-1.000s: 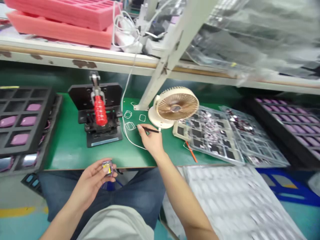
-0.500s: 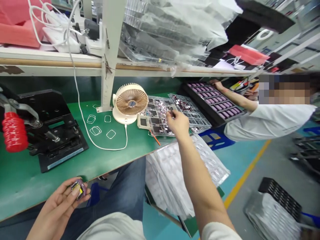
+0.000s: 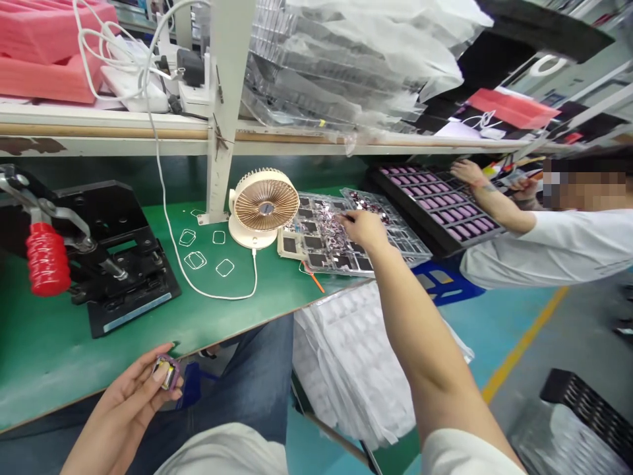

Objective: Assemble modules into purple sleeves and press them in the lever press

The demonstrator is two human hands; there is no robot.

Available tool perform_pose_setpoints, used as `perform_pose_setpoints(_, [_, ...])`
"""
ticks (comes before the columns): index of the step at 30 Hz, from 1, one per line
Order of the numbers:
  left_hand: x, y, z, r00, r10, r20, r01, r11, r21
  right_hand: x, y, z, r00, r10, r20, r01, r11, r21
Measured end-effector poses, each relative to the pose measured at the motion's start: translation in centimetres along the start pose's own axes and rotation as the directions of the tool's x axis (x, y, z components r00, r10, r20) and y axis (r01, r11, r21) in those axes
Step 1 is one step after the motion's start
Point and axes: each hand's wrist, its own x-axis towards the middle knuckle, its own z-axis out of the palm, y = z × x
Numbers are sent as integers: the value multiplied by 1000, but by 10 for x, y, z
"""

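My left hand (image 3: 126,402) is low at the bench's front edge, its fingers pinching a small purple-edged component with a yellow label (image 3: 167,373). My right hand (image 3: 363,231) rests over a clear plastic tray (image 3: 316,254) of dark squares and shiny scraps. A thin black tool (image 3: 347,218) shows only as a tip between its fingers, and the hand partly hides the tray. The tool's far end is hidden, and I cannot see exactly what its tip touches.
A cream desk fan (image 3: 262,201) and a black press with a red handle (image 3: 48,258) stand on the green bench (image 3: 133,336). A co-worker's hand (image 3: 467,173) reaches over a black tray of purple pieces (image 3: 435,204). A shelf with pink foam (image 3: 44,79) runs overhead.
My view has swung left since the earliest frame. My right hand has moved from the bench onto the clear tray. The co-worker's arm has shifted slightly.
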Motion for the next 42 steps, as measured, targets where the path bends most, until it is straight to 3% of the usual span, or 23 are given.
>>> perform_pose_setpoints(4, [5, 4, 4, 1000, 9, -21, -10, 997, -72, -42, -16, -14, 993, -45, -107, 59, 990, 130])
perform_pose_setpoints(6, [7, 7, 11, 1000, 8, -15, -10, 993, -119, -87, -41, -9, 982, -116, -146, 149, 960, 237])
perform_pose_setpoints(8, [10, 12, 19, 999, -13, 37, 19, 984, -179, -146, -75, 3, 942, -280, -182, 331, 863, 381])
perform_pose_setpoints(9, [13, 14, 22, 998, -29, 64, 42, 977, -211, -177, -93, 10, 893, -406, -195, 449, 771, 452])
perform_pose_setpoints(11, [18, 18, 25, 993, -63, 96, 86, 960, -266, -235, -130, 22, 608, -735, -299, 740, 388, 550])
perform_pose_setpoints(13, [20, 18, 26, 993, -78, 93, 103, 946, -307, -280, -163, 33, 390, -840, -378, 816, 125, 564])
perform_pose_setpoints(14, [20, 18, 26, 994, -78, 80, 99, 941, -323, -294, -177, 39, 331, -856, -396, 828, 62, 557])
perform_pose_setpoints(16, [17, 15, 23, 997, -68, 44, 79, 935, -347, -310, -198, 49, 286, -865, -413, 845, 24, 534])
perform_pose_setpoints(20, [10, 9, 17, 1000, -14, -18, 6, 930, -367, -309, -216, 60, 257, -870, -421, 880, 31, 473])
perform_pose_setpoints(27, [7, 3, 14, 989, 119, -90, -142, 933, -331, -305, -225, 51, 202, -908, -368, 904, 28, 426])
perform_pose_setpoints(30, [7, -1, 15, 982, 154, -105, -179, 938, -298, -308, -227, 52, 259, -908, -329, 880, 82, 468])
perform_pose_setpoints(34, [7, -7, 15, 976, 194, -94, -212, 946, -245, -309, -227, 56, 429, -884, -184, 776, 256, 576])
perform_pose_setpoints(35, [7, -9, 15, 973, 211, -94, -227, 947, -225, -308, -226, 57, 437, -888, -145, 753, 273, 599])
perform_pose_setpoints(37, [8, -11, 12, 965, 248, -86, -260, 950, -175, -306, -225, 60, 404, -908, -107, 723, 245, 646])
perform_pose_setpoints(39, [9, -11, 10, 962, 269, -52, -273, 955, -116, -306, -224, 63, 386, -913, -131, 701, 198, 685])
perform_pose_setpoints(42, [6, -14, 8, 967, 256, 1, -256, 967, -13, -320, -218, 60, 458, -870, -181, 663, 199, 722])
